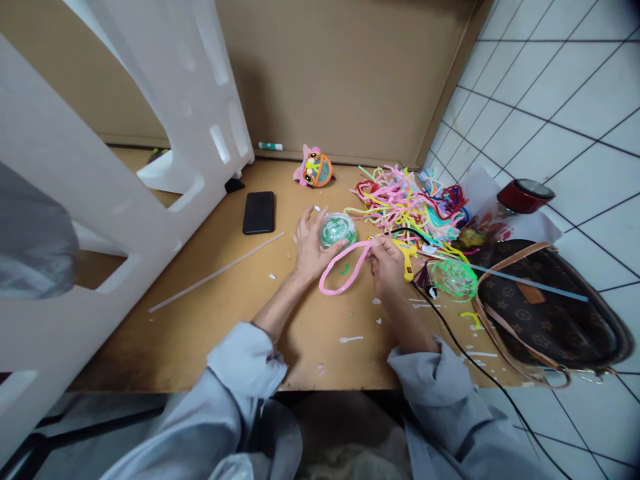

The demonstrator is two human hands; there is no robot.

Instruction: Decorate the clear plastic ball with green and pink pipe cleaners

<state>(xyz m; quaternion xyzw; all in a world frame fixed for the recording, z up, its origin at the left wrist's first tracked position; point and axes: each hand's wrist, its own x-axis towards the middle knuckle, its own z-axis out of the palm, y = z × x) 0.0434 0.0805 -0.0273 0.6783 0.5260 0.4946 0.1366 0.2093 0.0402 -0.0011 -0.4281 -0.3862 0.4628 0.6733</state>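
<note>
My left hand curves round a clear ball with green and white strands on the table, thumb along its near side. Pinched in my right hand is a pink pipe cleaner bent into a loop, which hangs just in front of the ball. A yellow glue gun lies right beside my right hand, a long glue stick reaching out to its right. Farther right rests a second ball with bright green strands. A small owl-like figure in pink and orange stands behind the ball.
Several coloured pipe cleaners lie heaped at the back right. A brown handbag and a red-sided jar stand at the right. On the left are a black phone, another glue stick and a white plastic panel. A black cord crosses the table's front edge.
</note>
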